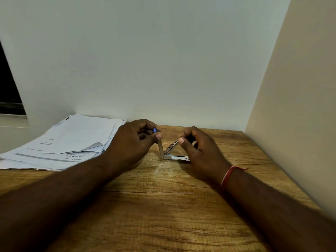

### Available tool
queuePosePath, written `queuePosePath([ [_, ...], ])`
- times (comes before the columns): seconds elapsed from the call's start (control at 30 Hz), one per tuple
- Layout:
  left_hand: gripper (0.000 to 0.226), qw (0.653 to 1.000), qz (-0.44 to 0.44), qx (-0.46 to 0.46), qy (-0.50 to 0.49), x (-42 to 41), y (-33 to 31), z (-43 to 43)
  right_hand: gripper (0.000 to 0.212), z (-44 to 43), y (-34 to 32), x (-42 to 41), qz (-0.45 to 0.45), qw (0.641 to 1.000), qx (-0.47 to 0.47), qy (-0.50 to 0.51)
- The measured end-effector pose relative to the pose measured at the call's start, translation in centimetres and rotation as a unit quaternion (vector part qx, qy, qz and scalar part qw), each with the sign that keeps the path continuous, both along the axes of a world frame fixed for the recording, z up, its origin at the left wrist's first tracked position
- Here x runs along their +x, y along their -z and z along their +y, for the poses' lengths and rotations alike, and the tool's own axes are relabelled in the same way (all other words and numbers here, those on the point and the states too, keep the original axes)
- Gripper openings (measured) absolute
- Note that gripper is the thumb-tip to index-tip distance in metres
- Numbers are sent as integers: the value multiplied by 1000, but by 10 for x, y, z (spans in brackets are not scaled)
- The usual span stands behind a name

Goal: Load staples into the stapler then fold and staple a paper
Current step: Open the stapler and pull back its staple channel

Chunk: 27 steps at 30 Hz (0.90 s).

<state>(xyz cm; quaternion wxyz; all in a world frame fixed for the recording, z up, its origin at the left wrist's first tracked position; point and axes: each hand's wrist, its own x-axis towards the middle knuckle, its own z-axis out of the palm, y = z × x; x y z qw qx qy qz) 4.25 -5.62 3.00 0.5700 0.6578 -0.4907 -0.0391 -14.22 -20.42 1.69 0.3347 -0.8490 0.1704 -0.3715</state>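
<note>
A small metal stapler [170, 153] stands opened out on the wooden table [163, 206], its three arms fanned apart from the hinge. My left hand [132, 140] pinches the upright top arm by its blue tip [155, 130]. My right hand [198, 146] holds the slanted middle arm, the staple channel, at its upper end, with the base lying flat under the palm. Any staples in the fingers are too small to tell. A loose stack of printed papers [69, 142] lies at the left, beside my left wrist.
A white wall rises right behind the table's far edge. A cream panel [291, 106] closes off the right side. A dark window opening [9, 91] sits at the far left above a pale ledge.
</note>
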Motion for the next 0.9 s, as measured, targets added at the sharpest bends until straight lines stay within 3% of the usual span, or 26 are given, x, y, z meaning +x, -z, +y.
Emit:
queuePosePath([
  [0.3, 15, 987, -83, 135, 30, 32, -1, 10, 13, -36, -11, -21, 132, 990, -50, -25],
  [0.9, 28, 958, -120, 208, 158, 32, -2, 8, 6, -45, -16, -24, 171, 983, -54, -50],
])
